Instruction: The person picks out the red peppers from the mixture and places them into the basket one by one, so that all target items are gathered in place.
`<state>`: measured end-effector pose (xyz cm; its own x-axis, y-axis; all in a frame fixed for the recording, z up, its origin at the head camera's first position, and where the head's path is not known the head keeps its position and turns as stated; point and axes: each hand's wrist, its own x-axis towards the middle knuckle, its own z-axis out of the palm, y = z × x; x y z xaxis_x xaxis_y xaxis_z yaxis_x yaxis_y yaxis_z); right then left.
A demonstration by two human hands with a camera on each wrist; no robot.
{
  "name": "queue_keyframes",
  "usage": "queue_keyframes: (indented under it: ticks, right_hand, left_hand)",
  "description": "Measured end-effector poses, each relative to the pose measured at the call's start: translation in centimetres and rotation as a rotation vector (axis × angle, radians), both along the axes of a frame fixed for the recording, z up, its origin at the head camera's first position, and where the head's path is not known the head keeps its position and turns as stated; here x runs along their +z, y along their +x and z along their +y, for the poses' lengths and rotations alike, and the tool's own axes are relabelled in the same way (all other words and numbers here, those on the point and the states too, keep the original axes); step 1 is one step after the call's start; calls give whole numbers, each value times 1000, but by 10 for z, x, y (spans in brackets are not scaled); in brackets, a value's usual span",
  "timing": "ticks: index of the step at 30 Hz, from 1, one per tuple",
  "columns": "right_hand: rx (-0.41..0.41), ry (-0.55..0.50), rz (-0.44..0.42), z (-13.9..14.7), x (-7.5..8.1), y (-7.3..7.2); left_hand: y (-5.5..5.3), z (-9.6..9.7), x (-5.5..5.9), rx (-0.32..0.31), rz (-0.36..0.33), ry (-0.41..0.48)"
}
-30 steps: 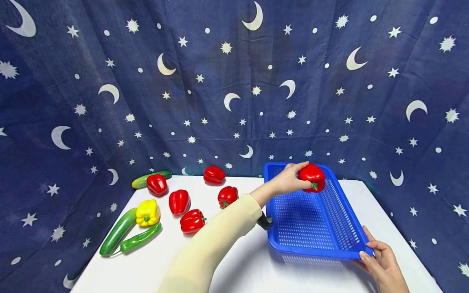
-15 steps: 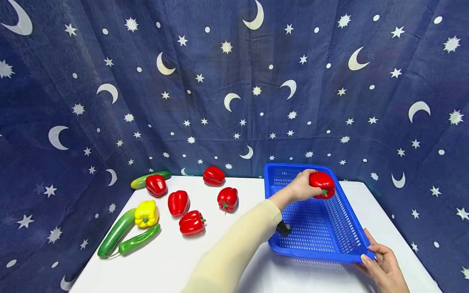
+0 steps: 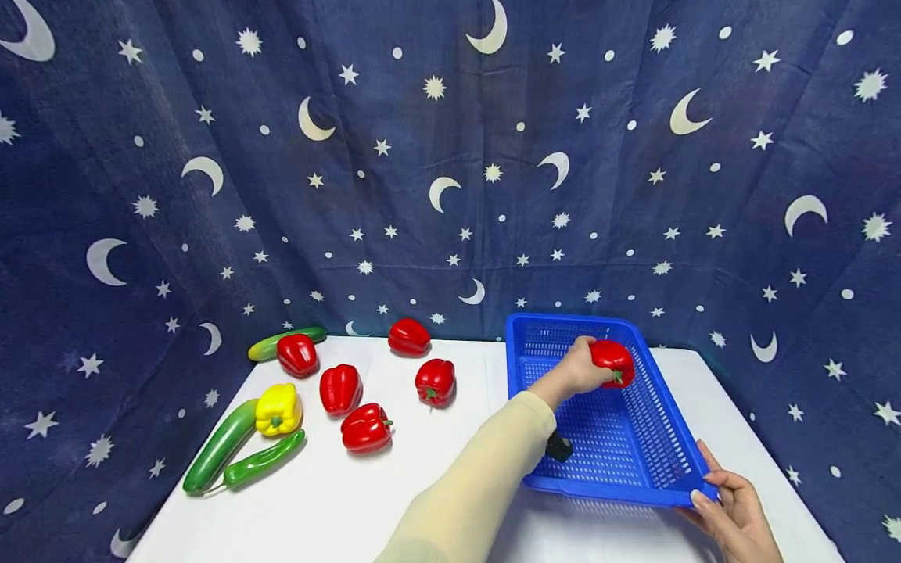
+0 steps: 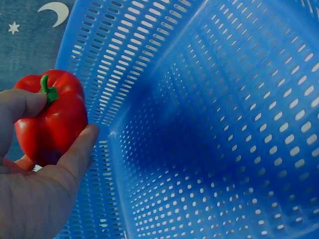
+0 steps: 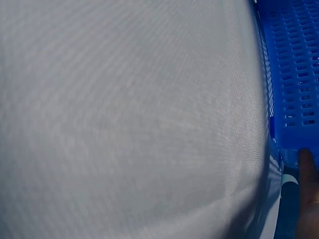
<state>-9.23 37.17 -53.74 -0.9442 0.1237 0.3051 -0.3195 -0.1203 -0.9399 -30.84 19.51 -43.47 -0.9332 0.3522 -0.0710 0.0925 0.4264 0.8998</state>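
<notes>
My left hand (image 3: 581, 369) grips a red bell pepper (image 3: 614, 363) inside the far half of the blue plastic basket (image 3: 598, 493). In the left wrist view the thumb lies by the green stem of the pepper (image 4: 52, 124), and the fingers wrap its far side and underside. Below it the perforated basket floor (image 4: 199, 144) shows bare. At the basket's near right corner my right hand (image 3: 737, 512) holds the rim, thumb on top and fingers along the outer side. Only a finger of that hand (image 5: 308, 184) shows in the right wrist view, against the basket's wall.
Several red bell peppers (image 3: 341, 389) lie on the left of the white table (image 3: 436, 461). Beside them are a yellow bell pepper (image 3: 278, 410), a green chili pepper (image 3: 263, 460) and two cucumbers, one near (image 3: 221, 447) and one far (image 3: 287, 344). A starry blue curtain (image 3: 394, 156) surrounds the table.
My left hand has carried the red bell pepper slightly right and down, deeper into the basket. My right hand keeps its hold on the corner. The vegetables on the table stay put.
</notes>
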Motion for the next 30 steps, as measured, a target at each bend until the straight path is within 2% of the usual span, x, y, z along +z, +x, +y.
queue_keyframes:
  ticks: [8,13,19,24,30]
  right_hand:
    - [-2,-9,-1,-1,0,-1]
    - [36,-69,45,1,-2,-2]
    - [17,-61,37,1,-3,-1]
    - [-1,-82,16,-2,-4,-1]
    - [-32,-50,-22,-3,-2,0]
  left_hand:
    - [-1,6,-10,8,5,-63]
    - [2,7,-11,3,-34,-106]
    - [3,12,-13,33,-79,-104]
    - [-1,11,-17,54,-49,-163]
    - [-7,7,-21,56,-5,-222]
